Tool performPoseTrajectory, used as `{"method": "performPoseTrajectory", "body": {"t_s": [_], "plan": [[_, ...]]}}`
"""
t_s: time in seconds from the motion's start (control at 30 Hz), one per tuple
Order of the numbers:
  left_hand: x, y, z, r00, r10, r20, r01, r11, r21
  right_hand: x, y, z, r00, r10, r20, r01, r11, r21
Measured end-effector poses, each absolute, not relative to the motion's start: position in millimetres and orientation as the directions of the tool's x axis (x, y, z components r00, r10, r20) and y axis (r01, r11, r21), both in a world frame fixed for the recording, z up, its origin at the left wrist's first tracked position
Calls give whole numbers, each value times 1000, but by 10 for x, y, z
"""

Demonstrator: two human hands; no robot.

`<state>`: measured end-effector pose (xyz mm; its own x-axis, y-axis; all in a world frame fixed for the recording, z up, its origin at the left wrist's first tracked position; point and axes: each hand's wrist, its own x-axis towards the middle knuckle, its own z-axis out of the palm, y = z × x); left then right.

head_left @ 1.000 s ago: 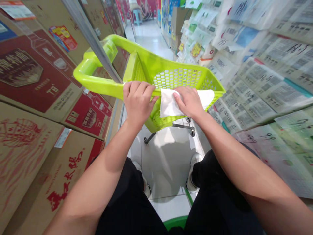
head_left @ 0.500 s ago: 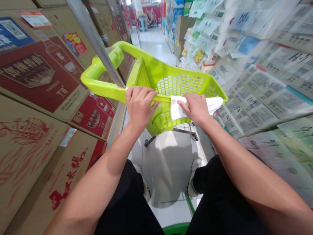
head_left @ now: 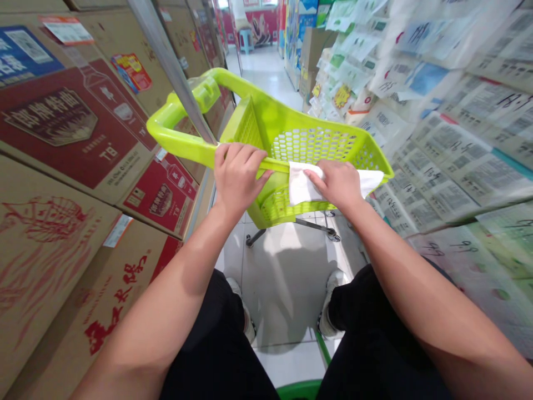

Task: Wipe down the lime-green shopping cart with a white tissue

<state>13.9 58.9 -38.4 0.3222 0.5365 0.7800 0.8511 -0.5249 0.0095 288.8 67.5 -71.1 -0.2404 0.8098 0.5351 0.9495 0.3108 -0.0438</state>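
Stacked brown-and-red cardboard boxes (head_left: 54, 111) line the left. The person's left hand (head_left: 238, 173) grips the near rim of a lime-green plastic shopping cart (head_left: 287, 120) standing on pale floor tiles (head_left: 287, 283). Farther right, a white cloth (head_left: 297, 190) drapes over that rim, clasped by the right hand (head_left: 339, 183). Stacked white plastic-wrapped packs (head_left: 437, 155) follow.

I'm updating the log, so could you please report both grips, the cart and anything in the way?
Left grip closed on lime cart's near rim. Right grip holding white cloth over that rim. Metal pole crosses the handle in view; possible obstruction.
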Motion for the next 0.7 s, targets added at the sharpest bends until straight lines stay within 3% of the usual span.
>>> {"method": "performPoseTrajectory", "body": {"t_s": [0.13,0.27,0.7], "plan": [[135,612,-390,283,567,774,854,-516,65,3181,681,-749,-251,829,500,951,308,-34],[189,599,-420,298,538,788,843,-536,47,3247,680,-742,-312,806,503,928,372,-20],[268,462,-420,333,541,772,844,-536,11,2384,548,-541,-441,703,558,803,587,-104]]}}
